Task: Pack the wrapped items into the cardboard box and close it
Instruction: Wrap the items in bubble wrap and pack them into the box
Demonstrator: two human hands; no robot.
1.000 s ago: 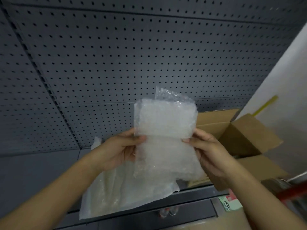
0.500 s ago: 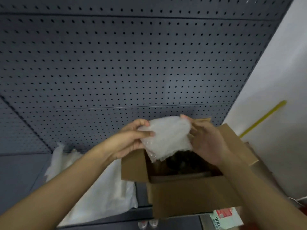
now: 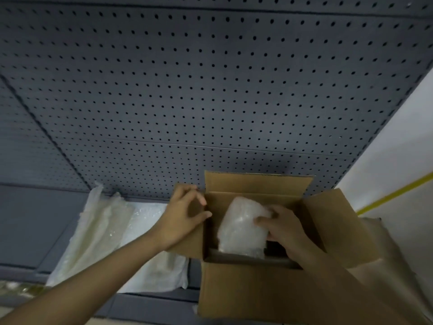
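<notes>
An open cardboard box stands on the grey shelf at lower right, its flaps spread outward. A bubble-wrapped item sits upright inside the box, its lower part hidden behind the near wall. My right hand grips the item's right side from above. My left hand rests on the box's left flap at its top edge, fingers curled over it. What lies deeper in the box is dark and hidden.
Loose sheets of bubble wrap lie on the shelf left of the box. A grey pegboard wall rises behind. A white wall with a yellow stripe stands at right.
The wrapped item went from being held by both hands above the box down into it. My left hand let go and moved to the left flap.
</notes>
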